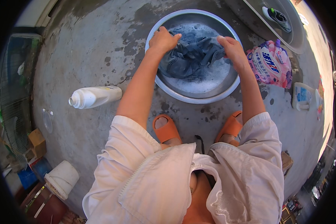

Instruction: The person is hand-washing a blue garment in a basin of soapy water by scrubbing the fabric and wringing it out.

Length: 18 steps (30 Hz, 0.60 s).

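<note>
A wide metal basin (pixel 198 100) rests on the concrete in front of my feet, holding foamy water (pixel 201 85). Wet blue denim clothing (pixel 190 59) lies bunched in it, partly under the suds; which garment it is I cannot make out. My left hand (pixel 163 40) is closed on the cloth near the basin's left side, its thumb pointing right. Over the right side, my right hand (pixel 232 48) pinches another part of the denim between thumb and fingers. Between the two hands the fabric is folded and slightly raised.
A white bottle (pixel 97 97) lies left of the basin. To the right are a pink detergent bag (pixel 269 64), a clear-white jug (pixel 301 96) and a large grey tub (pixel 293 37) with a shoe (pixel 278 18). A white bucket (pixel 62 179) sits lower left. Orange slippers (pixel 167 129) are on my feet.
</note>
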### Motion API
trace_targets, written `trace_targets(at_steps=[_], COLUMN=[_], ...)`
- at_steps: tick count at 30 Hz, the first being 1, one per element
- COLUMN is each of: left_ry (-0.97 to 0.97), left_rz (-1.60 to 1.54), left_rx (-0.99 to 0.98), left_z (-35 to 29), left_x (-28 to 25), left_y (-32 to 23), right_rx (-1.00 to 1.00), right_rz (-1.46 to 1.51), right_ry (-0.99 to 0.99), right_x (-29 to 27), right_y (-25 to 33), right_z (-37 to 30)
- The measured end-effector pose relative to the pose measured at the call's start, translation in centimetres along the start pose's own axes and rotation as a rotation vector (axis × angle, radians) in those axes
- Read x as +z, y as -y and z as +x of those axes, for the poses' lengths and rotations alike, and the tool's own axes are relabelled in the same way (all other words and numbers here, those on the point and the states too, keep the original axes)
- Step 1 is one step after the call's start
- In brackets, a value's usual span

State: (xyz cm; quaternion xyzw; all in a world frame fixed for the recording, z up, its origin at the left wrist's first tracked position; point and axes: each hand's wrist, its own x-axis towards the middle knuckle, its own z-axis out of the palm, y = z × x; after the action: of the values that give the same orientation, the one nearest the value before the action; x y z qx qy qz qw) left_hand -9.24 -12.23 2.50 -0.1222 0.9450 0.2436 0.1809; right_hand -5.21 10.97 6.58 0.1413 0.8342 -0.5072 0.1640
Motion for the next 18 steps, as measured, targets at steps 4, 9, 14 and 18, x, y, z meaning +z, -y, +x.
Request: trace_targets(at_steps=[4, 9, 14, 18], left_ry=[-0.083, 0.345, 0.19, 0.144], left_rz=[0.229, 0.399, 0.448, 0.36], left_rx=[0.327, 0.27, 0.377, 0.334], left_z=[-0.8, -3.1, -3.4, -2.4], left_x=[0.7, 3.5, 6.4, 6.5], left_y=[0.2, -0.6, 1.8, 2.0], right_rx=[-0.031, -0.327, -0.528, -0.427], right_rz=[-0.284, -0.446, -0.89, -0.851], right_ry=[-0.185, -0.098, -0.02, 0.096], right_x=[3.8, 8.9, 11.8, 11.5], right_y=[-3.7, -7.8, -10.9, -11.1], right_z=[0.9, -0.6, -0.2, 2.9])
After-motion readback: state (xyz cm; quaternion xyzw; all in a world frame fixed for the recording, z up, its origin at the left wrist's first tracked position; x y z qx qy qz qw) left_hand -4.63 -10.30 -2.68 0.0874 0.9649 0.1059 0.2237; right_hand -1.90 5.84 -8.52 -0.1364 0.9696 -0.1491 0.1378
